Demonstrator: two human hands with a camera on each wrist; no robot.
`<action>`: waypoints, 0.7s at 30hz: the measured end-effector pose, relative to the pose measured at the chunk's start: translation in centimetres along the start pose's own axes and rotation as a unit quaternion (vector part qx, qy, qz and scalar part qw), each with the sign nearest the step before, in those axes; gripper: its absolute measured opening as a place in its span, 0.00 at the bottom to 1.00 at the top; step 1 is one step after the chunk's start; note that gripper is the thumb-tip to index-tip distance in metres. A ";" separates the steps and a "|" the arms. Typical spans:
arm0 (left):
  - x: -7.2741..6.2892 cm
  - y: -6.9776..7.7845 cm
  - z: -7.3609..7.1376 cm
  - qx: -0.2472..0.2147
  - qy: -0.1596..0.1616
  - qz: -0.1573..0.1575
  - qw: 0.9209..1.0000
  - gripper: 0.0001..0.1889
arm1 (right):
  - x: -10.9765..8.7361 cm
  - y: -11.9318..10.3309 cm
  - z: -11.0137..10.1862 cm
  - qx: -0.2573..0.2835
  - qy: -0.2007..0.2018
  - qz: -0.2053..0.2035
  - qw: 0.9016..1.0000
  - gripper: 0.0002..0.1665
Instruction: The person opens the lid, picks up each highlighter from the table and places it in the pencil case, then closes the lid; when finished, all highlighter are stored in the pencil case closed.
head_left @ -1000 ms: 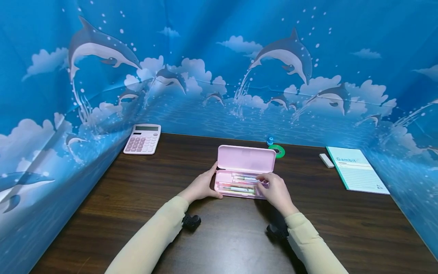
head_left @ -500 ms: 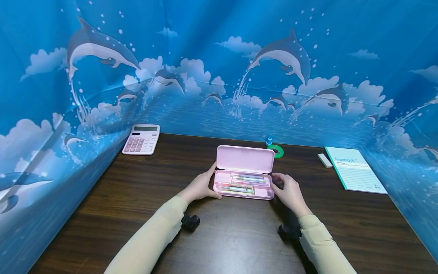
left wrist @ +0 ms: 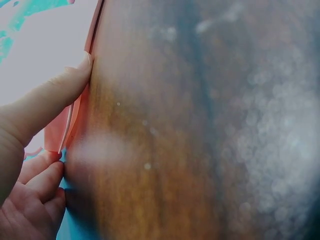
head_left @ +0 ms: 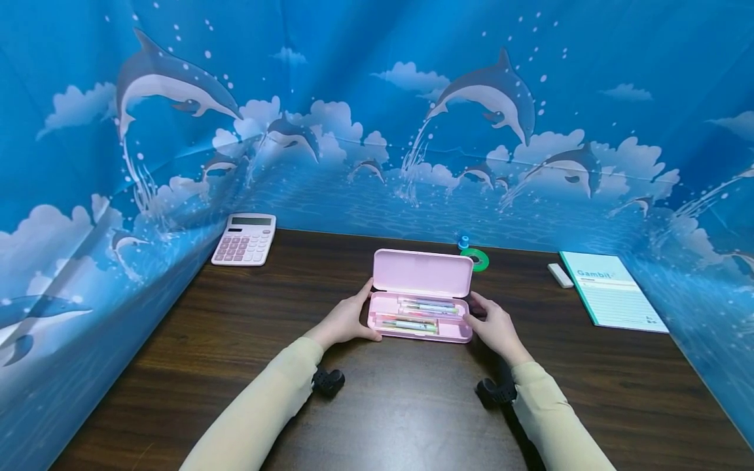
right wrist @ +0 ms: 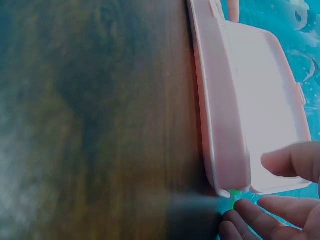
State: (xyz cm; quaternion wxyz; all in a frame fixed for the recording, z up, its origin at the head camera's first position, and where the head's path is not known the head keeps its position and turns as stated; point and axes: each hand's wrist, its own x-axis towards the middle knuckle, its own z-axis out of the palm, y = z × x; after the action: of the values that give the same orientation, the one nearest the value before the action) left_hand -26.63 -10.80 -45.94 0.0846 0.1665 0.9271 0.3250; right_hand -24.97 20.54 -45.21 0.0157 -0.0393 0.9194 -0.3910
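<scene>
A pink pencil case (head_left: 423,273) lies with its lid raised on the dark table, several pens (head_left: 412,324) in its tray. My left hand (head_left: 346,319) holds the case's left end, thumb at the front edge and fingers round the side. In the left wrist view, the left thumb (left wrist: 55,95) presses against the case's rim. At the case's right end, my right hand (head_left: 496,327) has its thumb and fingers spread apart. The right wrist view shows the right thumb (right wrist: 292,161) in front of the case and its loosely bent fingers (right wrist: 265,220) near the end.
Behind the case sit a green tape roll (head_left: 480,260) and a small blue object (head_left: 463,243). A calculator (head_left: 244,240) lies at the back left. To the right are a white eraser (head_left: 560,275) and a notepad (head_left: 612,291). A dolphin-print curtain (head_left: 353,118) borders the table.
My right hand has moved from the pens inside the tray out to the case's right end, and its fingers have spread. The left hand has stayed on the case.
</scene>
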 end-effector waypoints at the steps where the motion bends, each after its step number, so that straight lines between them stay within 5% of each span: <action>1: 0.0 0.0 0.0 0.000 0.000 0.000 1.000 0.65 | 0.1 0.0 0.1 0.000 0.000 -0.004 1.000 0.36; 21: 0.1 0.2 -0.3 0.011 0.000 -0.006 1.000 0.64 | 1.0 0.9 0.5 0.097 -0.019 0.021 0.995 0.35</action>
State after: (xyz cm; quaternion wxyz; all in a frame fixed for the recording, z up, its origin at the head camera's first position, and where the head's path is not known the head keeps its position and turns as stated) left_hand -26.70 -10.79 -45.53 0.0846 0.1617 0.9318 0.3138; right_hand -25.97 20.69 -46.17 0.0454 -0.0261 0.8771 -0.4775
